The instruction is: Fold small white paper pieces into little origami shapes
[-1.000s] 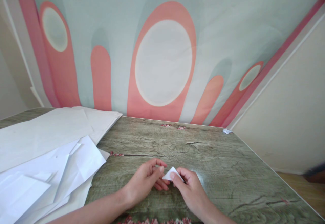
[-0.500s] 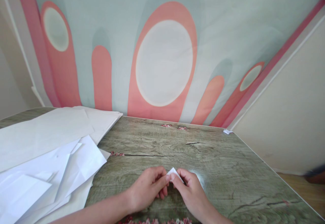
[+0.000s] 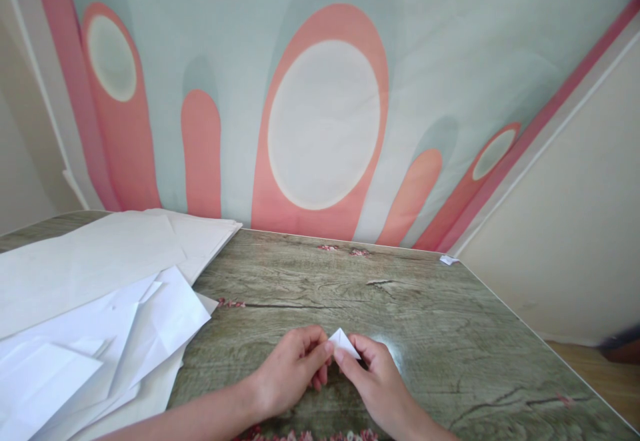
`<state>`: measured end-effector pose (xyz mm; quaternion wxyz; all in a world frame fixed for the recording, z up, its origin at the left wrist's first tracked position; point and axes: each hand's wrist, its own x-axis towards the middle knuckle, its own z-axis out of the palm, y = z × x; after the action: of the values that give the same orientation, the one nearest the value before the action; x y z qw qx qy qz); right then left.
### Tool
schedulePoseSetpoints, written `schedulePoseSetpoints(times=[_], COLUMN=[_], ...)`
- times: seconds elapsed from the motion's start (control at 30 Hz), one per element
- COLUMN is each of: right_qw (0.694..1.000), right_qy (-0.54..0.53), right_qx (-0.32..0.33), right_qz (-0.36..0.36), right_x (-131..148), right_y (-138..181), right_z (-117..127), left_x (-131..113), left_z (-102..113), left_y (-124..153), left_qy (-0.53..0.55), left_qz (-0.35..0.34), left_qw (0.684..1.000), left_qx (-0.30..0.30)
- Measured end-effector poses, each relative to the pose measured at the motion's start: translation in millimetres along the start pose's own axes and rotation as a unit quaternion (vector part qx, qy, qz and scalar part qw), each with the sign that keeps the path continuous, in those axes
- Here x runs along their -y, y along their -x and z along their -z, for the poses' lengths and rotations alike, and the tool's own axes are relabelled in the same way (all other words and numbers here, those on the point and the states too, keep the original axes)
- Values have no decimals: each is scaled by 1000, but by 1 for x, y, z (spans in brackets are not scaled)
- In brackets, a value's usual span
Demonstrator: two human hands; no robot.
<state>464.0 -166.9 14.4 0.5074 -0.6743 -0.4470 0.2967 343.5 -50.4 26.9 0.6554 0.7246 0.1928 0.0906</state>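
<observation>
A small white folded paper piece (image 3: 343, 342) with a pointed top sits between my two hands, just above the wood-grain table (image 3: 430, 321). My left hand (image 3: 293, 371) is closed, thumb and forefinger pinching the paper's left edge. My right hand (image 3: 373, 377) is closed too, pinching the paper's right side from below. Both hands meet near the table's front edge, and most of the paper is hidden behind the fingers.
A loose pile of white paper sheets (image 3: 100, 294) covers the table's left part. A tiny white scrap (image 3: 447, 260) lies at the far right corner. A wall hanging with pink and cream ovals (image 3: 323, 124) stands behind the table. The right table edge drops to the floor (image 3: 607, 377).
My hands have come closer together and slightly nearer to me. The left fingers, apart from the paper a second ago, now pinch it. The paper shows less between the fingers.
</observation>
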Motion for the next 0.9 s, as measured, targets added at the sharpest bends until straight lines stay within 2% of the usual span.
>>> schedulePoseSetpoints(times=[0.37,0.6,0.77,0.9], right_qw=[1000,999,999,1000], right_qy=[-3,25,31,16], right_qx=[30,43,25,5], right_qz=[7,-1,6,-13], right_x=[-4,-9,-11,-11], right_y=[-3,-6,-7,-8], right_z=[7,18,18,17], left_x=[4,2,3,5], left_z=[1,5,5,6], left_y=[1,0,0,-3], left_qy=[-45,-44,-44,1], left_qz=[-35,-6,14,36], left_qw=[998,999,998,998], left_qx=[-9,-30,-33,-44])
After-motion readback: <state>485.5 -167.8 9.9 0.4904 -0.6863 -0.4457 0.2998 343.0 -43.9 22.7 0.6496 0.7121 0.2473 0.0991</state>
